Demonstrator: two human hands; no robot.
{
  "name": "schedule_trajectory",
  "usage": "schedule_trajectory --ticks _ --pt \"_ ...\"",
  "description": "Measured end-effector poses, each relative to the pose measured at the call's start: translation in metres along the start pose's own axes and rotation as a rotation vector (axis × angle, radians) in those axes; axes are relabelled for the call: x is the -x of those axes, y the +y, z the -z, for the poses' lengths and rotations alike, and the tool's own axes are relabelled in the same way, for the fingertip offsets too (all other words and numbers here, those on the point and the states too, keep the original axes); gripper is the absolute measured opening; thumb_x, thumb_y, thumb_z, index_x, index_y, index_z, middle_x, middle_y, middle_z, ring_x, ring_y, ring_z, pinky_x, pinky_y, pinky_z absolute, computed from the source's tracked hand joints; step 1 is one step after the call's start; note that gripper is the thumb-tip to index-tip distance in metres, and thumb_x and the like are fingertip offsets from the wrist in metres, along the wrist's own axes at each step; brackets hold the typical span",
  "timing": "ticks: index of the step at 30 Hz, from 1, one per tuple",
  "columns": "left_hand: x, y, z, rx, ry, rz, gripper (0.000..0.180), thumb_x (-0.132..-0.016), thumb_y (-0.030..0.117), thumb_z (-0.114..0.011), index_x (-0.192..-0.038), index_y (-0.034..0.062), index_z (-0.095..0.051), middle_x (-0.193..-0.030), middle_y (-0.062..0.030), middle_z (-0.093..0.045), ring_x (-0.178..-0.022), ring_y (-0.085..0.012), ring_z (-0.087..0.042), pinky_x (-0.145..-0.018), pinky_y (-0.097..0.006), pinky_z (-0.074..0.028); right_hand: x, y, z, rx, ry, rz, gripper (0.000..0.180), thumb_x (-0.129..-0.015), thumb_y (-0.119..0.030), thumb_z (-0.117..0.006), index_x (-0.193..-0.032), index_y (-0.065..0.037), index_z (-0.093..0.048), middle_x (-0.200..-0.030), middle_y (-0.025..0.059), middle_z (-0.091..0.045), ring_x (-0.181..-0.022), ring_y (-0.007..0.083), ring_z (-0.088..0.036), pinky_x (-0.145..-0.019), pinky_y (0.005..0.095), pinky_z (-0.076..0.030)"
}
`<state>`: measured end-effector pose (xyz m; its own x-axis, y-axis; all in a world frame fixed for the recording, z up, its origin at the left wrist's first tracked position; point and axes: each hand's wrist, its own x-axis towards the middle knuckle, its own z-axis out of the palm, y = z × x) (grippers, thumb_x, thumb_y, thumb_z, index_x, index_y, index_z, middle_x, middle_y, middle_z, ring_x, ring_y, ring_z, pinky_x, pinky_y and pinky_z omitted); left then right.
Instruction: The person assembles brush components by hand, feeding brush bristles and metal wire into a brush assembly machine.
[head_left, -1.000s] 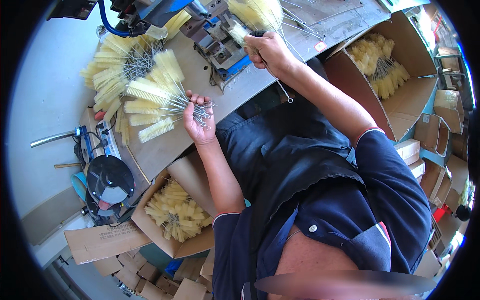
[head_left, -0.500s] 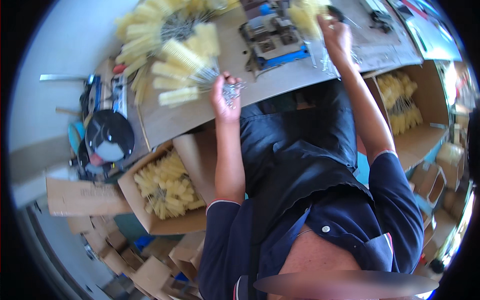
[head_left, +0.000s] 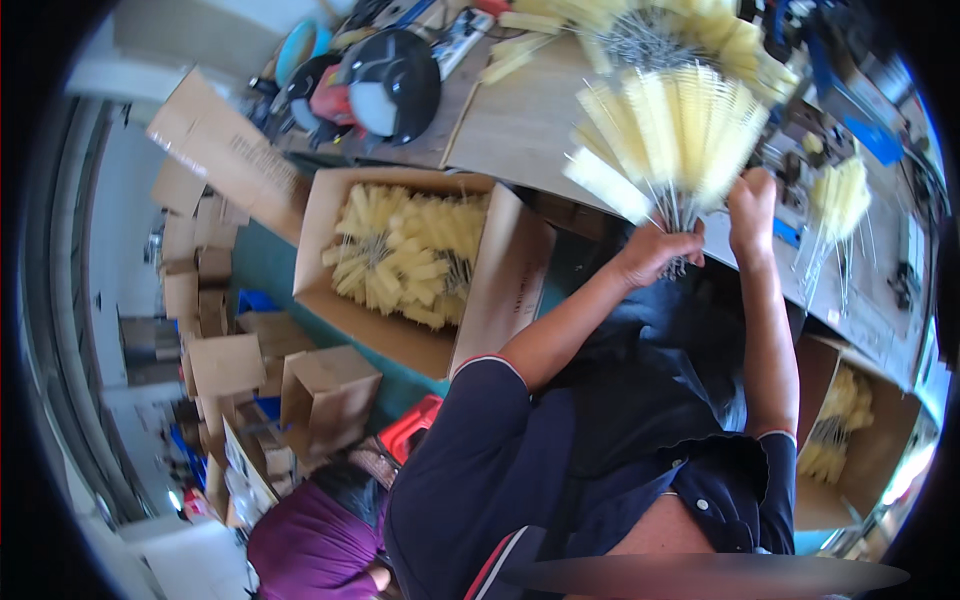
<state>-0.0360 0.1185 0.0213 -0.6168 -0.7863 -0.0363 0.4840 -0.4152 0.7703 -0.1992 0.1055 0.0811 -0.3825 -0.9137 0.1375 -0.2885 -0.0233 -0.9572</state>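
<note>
My left hand (head_left: 655, 250) is closed around the twisted wire handles of a bunch of bottle brushes (head_left: 675, 130). Their pale yellow bristle heads fan out upward above the hand, over the table's near edge. Just right of the bunch, my right hand (head_left: 752, 208) is closed in a fist; whatever its fingers hold, if anything, is hidden. A large heap of similar brushes (head_left: 700, 35) lies on the table behind the bunch. Several more brushes (head_left: 838, 200) rest at the right, wire ends toward me.
An open cardboard box (head_left: 510, 285) full of brushes stands left of me, another box (head_left: 895, 460) at lower right. A black welding helmet (head_left: 395, 85) sits on the table's left part. Behind are stacked cartons (head_left: 325, 400), a red stool (head_left: 410, 428) and a person in purple (head_left: 315, 540).
The view has swung left. My right hand has come from the brushes beside the metal fixture to the left hand's bunch, whose heads now point upward instead of leftward.
</note>
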Motion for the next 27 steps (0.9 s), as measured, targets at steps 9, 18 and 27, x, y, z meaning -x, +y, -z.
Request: schedule_trajectory --ticks 9,18,27 --pt "0.004 0.005 -0.004 0.107 0.055 0.006 0.012 -0.086 0.009 -0.066 -0.093 0.0003 -0.061 -0.078 -0.0050 -0.058 -0.063 -0.0152 -0.057 -0.066 -0.038 -0.055 -0.007 -0.017 -0.010 -0.072 -0.017 -0.067 0.037 -0.088 -0.025 -0.067 -0.074 0.009 -0.071 -0.060 0.0093 -0.066 -0.052 0.0129 -0.061 -0.051 0.0294 -0.048" --pt "-0.001 0.000 -0.008 0.085 0.124 0.001 0.043 -0.088 0.003 -0.061 -0.129 -0.0024 -0.050 -0.087 -0.0063 -0.060 -0.072 -0.0162 -0.058 -0.077 -0.042 -0.055 -0.016 -0.012 -0.005 -0.190 -0.115 -0.105 0.033 -0.085 -0.021 -0.063 -0.074 0.009 -0.070 -0.064 0.0157 -0.069 -0.057 0.0169 -0.069 -0.055 0.0302 -0.054" --pt "-0.013 -0.001 0.010 0.439 0.202 0.005 0.040 -0.089 0.006 -0.058 -0.127 -0.0013 -0.049 -0.087 -0.0082 -0.062 -0.072 -0.0184 -0.061 -0.082 -0.045 -0.054 0.018 -0.027 -0.009 -0.380 0.187 0.125 0.031 -0.102 -0.025 -0.058 -0.095 0.003 -0.068 -0.079 0.0060 -0.070 -0.066 0.0099 -0.063 -0.060 0.0275 -0.051"
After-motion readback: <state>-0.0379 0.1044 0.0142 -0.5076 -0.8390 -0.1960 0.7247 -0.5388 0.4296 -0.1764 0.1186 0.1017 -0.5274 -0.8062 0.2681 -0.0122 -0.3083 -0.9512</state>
